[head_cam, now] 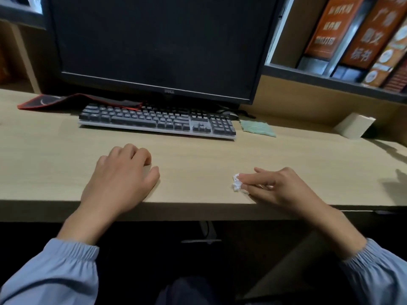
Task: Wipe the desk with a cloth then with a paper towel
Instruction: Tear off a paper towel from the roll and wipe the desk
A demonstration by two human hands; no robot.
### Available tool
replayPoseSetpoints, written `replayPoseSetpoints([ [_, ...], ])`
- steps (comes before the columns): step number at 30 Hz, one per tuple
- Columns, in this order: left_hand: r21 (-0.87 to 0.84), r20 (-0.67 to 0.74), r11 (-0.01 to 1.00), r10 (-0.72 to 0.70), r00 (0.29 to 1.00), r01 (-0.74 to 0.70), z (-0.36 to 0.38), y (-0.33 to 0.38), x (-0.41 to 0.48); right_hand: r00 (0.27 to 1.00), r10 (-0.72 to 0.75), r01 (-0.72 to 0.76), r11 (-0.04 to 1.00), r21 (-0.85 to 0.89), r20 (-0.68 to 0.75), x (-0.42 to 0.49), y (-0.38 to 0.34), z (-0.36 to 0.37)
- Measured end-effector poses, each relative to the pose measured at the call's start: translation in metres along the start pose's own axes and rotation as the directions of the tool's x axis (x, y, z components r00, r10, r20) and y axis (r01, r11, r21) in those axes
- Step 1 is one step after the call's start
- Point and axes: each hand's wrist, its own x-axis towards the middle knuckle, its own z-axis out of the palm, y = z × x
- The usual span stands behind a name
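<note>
A light wooden desk fills the middle of the view. My right hand lies near the front edge, its straight fingers pressing a small crumpled white paper towel onto the desk. My left hand rests on the desk to the left with loosely curled fingers and holds nothing. A folded light green cloth lies on the desk just right of the keyboard, apart from both hands.
A grey keyboard sits under a dark monitor. A black and red mouse pad lies at the back left. A small beige box stands at the back right, below a shelf of orange books.
</note>
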Motion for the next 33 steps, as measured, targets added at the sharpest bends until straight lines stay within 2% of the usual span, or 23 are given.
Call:
replayPoseSetpoints([
  [2, -0.007, 0.008, 1.0, -0.003, 1.0, 0.003, -0.001, 0.0, 0.001, 0.995, 0.1, -0.099, 0.99, -0.102, 0.005, 0.018, 0.009, 0.001],
  [4, -0.007, 0.021, 1.0, -0.007, 1.0, 0.007, -0.002, 0.001, 0.002, 0.982, 0.187, -0.188, 0.975, -0.116, -0.017, 0.04, 0.021, -0.001],
  [12, -0.018, 0.043, 1.0, -0.013, 0.999, 0.014, -0.002, -0.001, 0.004, 0.946, 0.312, -0.324, 0.916, -0.236, -0.091, 0.147, 0.091, 0.006],
  [17, -0.034, 0.053, 0.999, -0.018, 0.998, 0.02, -0.004, -0.003, 0.005, 0.94, 0.319, -0.341, 0.886, -0.313, -0.121, 0.162, 0.11, 0.009],
  [21, -0.042, 0.047, 0.999, -0.024, 0.999, 0.026, -0.006, -0.001, 0.003, 0.847, 0.5, -0.531, 0.787, -0.313, -0.178, 0.156, 0.147, -0.009],
  [26, -0.05, 0.051, 0.998, -0.023, 0.998, 0.026, -0.006, -0.001, 0.003, 0.859, 0.483, -0.511, 0.782, -0.358, -0.171, 0.146, 0.159, -0.014],
  [30, -0.057, 0.041, 0.998, -0.03, 0.999, 0.033, -0.006, -0.002, 0.003, 0.819, 0.54, -0.571, 0.732, -0.372, -0.195, 0.133, 0.179, -0.028],
  [33, -0.052, 0.041, 0.998, -0.031, 0.999, 0.033, -0.007, -0.001, 0.003, 0.84, 0.506, -0.541, 0.759, -0.361, -0.196, 0.124, 0.173, -0.028],
])
